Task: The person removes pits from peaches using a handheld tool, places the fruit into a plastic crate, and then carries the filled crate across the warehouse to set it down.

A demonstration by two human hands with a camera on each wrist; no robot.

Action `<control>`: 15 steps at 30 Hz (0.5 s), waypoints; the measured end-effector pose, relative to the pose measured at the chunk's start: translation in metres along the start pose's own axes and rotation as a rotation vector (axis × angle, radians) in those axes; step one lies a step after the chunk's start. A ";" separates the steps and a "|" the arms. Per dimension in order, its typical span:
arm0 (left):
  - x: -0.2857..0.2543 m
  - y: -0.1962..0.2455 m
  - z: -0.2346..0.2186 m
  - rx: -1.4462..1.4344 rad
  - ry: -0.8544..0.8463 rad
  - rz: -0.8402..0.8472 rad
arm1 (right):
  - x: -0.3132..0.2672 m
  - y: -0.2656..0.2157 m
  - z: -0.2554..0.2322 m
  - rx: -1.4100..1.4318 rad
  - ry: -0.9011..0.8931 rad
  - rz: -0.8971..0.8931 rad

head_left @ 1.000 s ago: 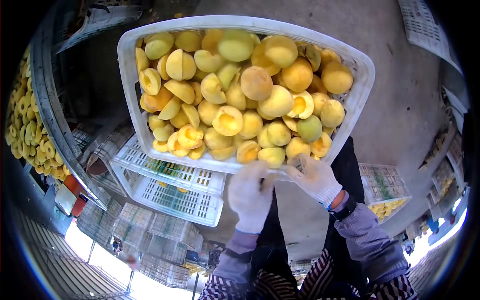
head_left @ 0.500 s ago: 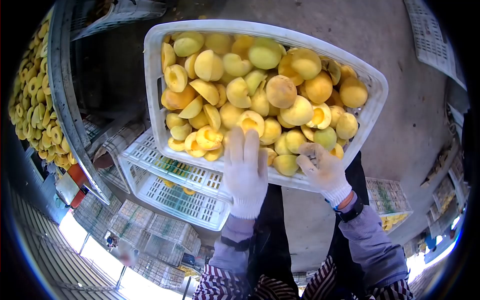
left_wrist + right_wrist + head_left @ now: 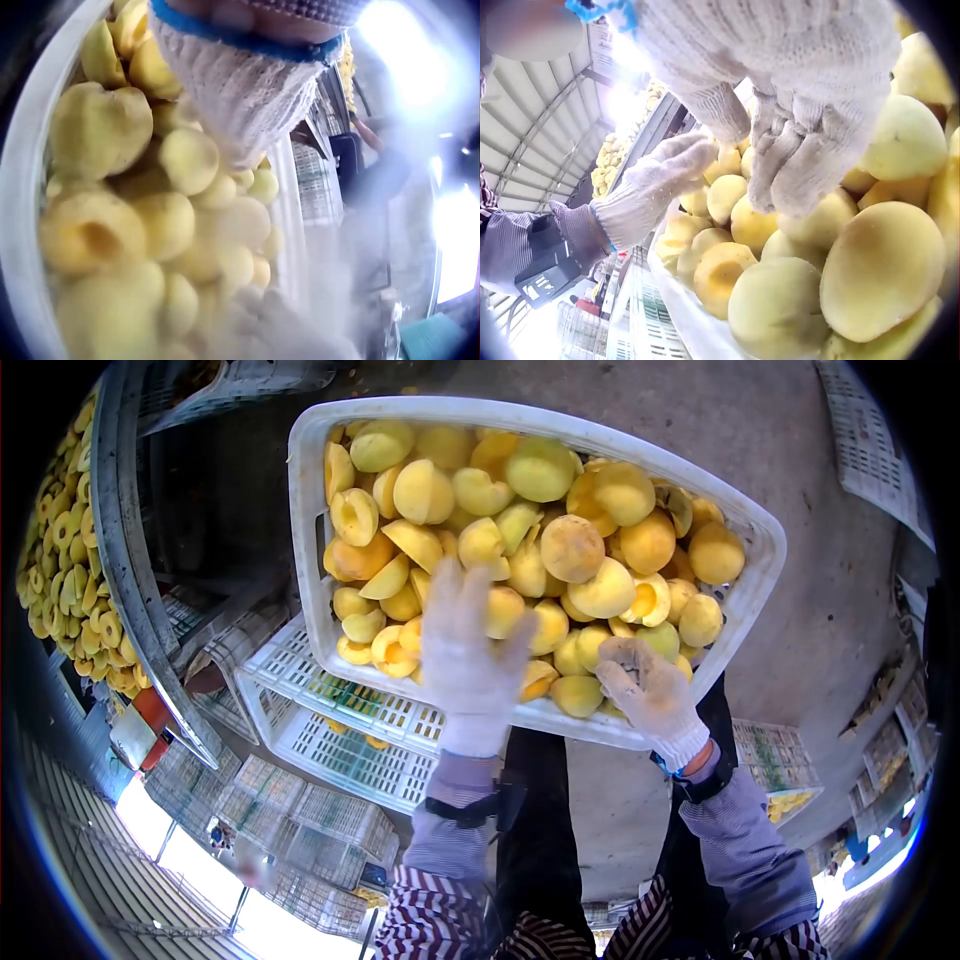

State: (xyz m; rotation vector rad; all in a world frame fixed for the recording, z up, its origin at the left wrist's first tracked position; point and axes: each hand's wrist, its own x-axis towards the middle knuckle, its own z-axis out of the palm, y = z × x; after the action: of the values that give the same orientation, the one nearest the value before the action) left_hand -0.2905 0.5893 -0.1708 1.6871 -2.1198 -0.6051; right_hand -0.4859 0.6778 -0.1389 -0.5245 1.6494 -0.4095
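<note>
A white plastic crate [image 3: 540, 414] is heaped with yellow peach halves [image 3: 572, 548], some with the hollow of the stone facing up. My left hand [image 3: 465, 655], in a white knit glove, reaches over the near left part of the heap with its fingers extended, blurred in the head view. Over the near right rim, my gloved right hand [image 3: 652, 695] lies among the fruit, fingers loosely bent. The right wrist view shows these bent fingers [image 3: 791, 172] just above the peach halves, with no fruit visible in their grip. The left wrist view is hazy at the fingers.
Another white crate [image 3: 350, 750] stands beneath at the left, a few fruit pieces inside. Beyond it, a metal-edged table [image 3: 125, 560] carries many cut peaches [image 3: 70, 560]. More crates [image 3: 775, 755] stand at the right, and stacked ones [image 3: 300, 815] at lower left.
My left hand has gone from the crate's near rim forward and left over the fruit, its fingers straightening. The crate now appears further right in view. My right hand has shifted slightly right.
</note>
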 end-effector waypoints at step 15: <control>-0.015 -0.064 -0.049 0.036 0.210 -0.362 | 0.019 -0.048 0.029 -0.102 0.185 -0.355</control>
State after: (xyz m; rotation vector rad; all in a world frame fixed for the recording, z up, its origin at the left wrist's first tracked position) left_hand -0.2093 0.5867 -0.1642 2.0748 -1.7047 -0.4633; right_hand -0.4538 0.6280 -0.1328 -0.8838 1.7633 -0.6520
